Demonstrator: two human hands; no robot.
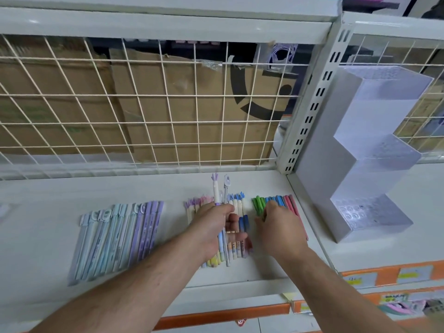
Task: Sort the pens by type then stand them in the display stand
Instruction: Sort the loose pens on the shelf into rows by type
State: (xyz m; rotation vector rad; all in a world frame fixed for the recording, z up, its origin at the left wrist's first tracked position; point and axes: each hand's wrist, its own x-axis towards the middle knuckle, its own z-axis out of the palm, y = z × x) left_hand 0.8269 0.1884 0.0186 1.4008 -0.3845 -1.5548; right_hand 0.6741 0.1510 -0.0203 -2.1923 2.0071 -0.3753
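Here, seen from the head camera, a person works at a white metal shop shelf (156, 188) where pens lie sorted in flat rows. The left hand (213, 227) has its grip closed round two slim pens with novelty toppers (217, 193), one purple and one grey-white, held upright above the middle row. That row of cream-barrelled pens with pink, purple and blue tips (237, 205) lies partly under the hand. Just to its right, the right hand (278, 227) rests palm down on a row of green, blue and red pens (283, 200), fingertips bent onto them; whether its grip has taken hold of a pen cannot be told. Well to the left lies a wider row of pastel blue, mint and lilac pens (115, 239), touched by neither hand. The stepped, frosted clear plastic display stand (370, 150) sits at the right on the adjoining shelf section, with no pens seen in it. Behind the shelf, a cream wire grid (144, 104) fronts brown cardboard boxes (180, 92). Orange price strips (384, 275) run along the shelf edges below.
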